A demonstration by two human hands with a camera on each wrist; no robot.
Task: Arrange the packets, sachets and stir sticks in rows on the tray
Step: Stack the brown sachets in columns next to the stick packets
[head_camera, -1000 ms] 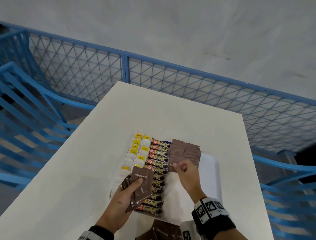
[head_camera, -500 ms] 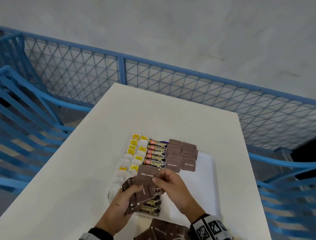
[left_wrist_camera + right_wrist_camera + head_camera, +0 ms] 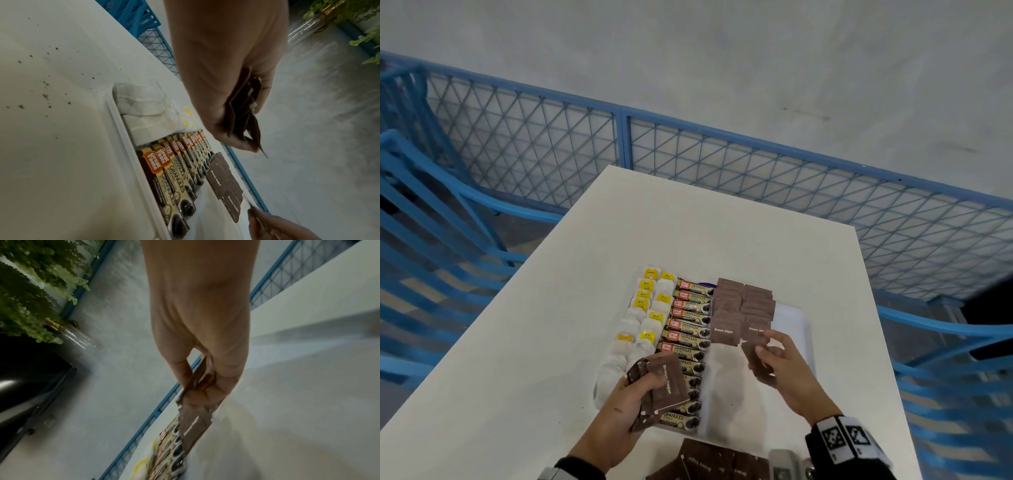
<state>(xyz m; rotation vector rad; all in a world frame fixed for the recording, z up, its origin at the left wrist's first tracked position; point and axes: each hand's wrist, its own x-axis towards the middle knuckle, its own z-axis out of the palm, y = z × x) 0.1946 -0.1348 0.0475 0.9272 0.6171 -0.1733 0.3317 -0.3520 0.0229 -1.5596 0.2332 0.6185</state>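
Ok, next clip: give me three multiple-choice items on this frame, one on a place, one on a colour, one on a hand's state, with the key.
1. Where do the coffee granule sticks lie on the tray?
A. Between the tea bags and the laid brown sugar sachets
B. At the right edge
C. Off the tray

2. What colour are the tea bag tags?
A. Red
B. Yellow
C. Green

3. What does the right hand do?
A. Rests flat
B. Hangs idle
C. Pinches one brown sachet

Key: 1 A, the sticks form the middle row; 2 B, yellow squares top the white bags; 3 C, thumb and fingers close on the sachet while the left hand grips the sachet stack.
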